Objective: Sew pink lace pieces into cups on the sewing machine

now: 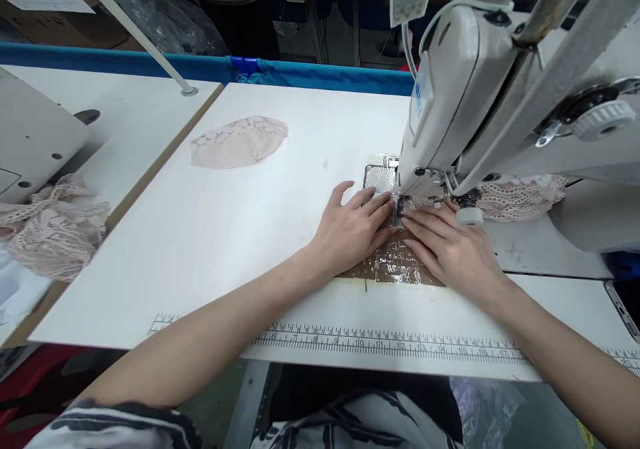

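Observation:
Just left of the presser foot point(400, 206) of a white sewing machine point(445, 96), my left hand point(350, 229) lies flat with its fingers spread. My right hand point(453, 246) rests on the other side, palm down, fingers stretched toward the foot. A bit of pale pink lace point(417, 202) shows between the foot and my right fingertips; the rest is hidden under that hand. Beneath both hands is a brown patch covered in shiny clear tape point(397, 262), in front of the metal needle plate point(380, 179).
A pale lace piece point(240, 142) lies flat on the white table point(225, 236). More lace point(525, 197) is bunched behind my right hand, and a lace heap point(60, 229) sits at far left. A printed ruler point(370, 342) follows the front edge. A phone point(623, 306) lies far right.

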